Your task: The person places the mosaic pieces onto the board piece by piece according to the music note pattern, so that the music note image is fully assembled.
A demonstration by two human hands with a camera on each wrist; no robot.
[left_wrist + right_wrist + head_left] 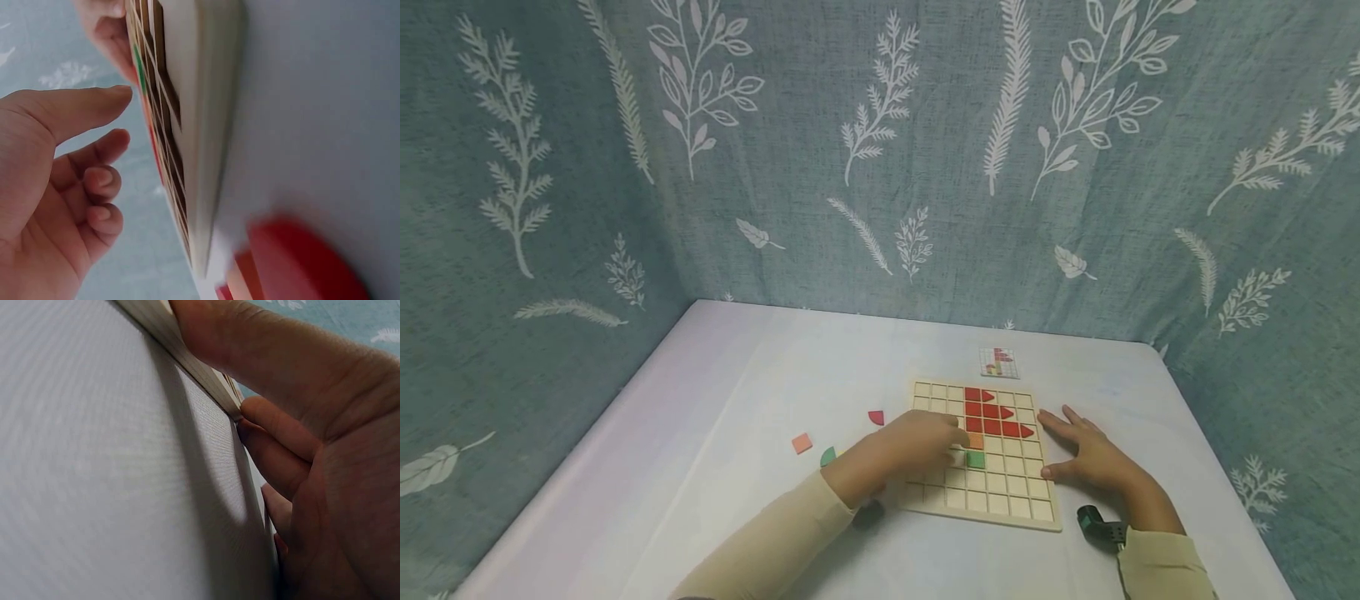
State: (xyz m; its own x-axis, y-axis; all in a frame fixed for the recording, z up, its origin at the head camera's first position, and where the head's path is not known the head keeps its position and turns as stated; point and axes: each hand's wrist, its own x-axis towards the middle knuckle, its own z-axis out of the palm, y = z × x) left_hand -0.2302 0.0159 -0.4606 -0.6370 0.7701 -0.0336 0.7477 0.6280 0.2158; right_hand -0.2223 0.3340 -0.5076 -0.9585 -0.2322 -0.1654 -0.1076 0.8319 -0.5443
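Note:
A pale wooden grid board (1011, 483) lies on the table, with rows of red squares and red pointed pieces (992, 409) in its upper part. Below these sit an orange square (975, 441) and a green square (976, 460). My left hand (917, 442) reaches over the board's left half, fingertips right by the orange and green squares. In the left wrist view, a gap shows between thumb (100, 109) and loosely bent fingers, with nothing held. The right hand (1093, 454) rests at the board's right edge, thumb and fingers spread and touching its side (200, 362).
Left of the board lie a red quarter-round piece (876, 417), an orange square piece (802, 443) and a green rounded piece (828, 456). A small pattern card (998, 363) lies behind the board. Leaf-printed cloth (797, 167) hangs around the table.

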